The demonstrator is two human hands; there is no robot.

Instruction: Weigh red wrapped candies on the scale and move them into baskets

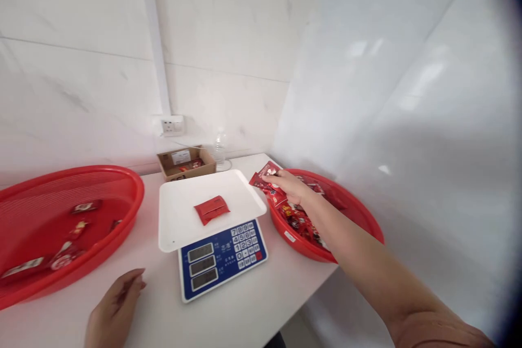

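Observation:
My right hand (287, 185) reaches over the near left rim of the right-hand red basket (369, 223), its fingers closed on red packets (267, 169). Below it, the basket is heaped with small red packets (299, 220). Left of that hand, a single red packet (212, 209) lies flat on the white pan (179, 201) of a weighing scale with a blue keypad panel (222, 258). My left hand (116, 304) rests near the table's front, left of the scale, fingers curled together with nothing visible in them.
A second red basket (136, 196) at the left has several packets scattered inside. Behind the scale stand a cardboard box (190, 173) with packets and a clear plastic bottle (220, 147). A wall socket (172, 126) sits above the white table (159, 315). A pale panel rises at the right.

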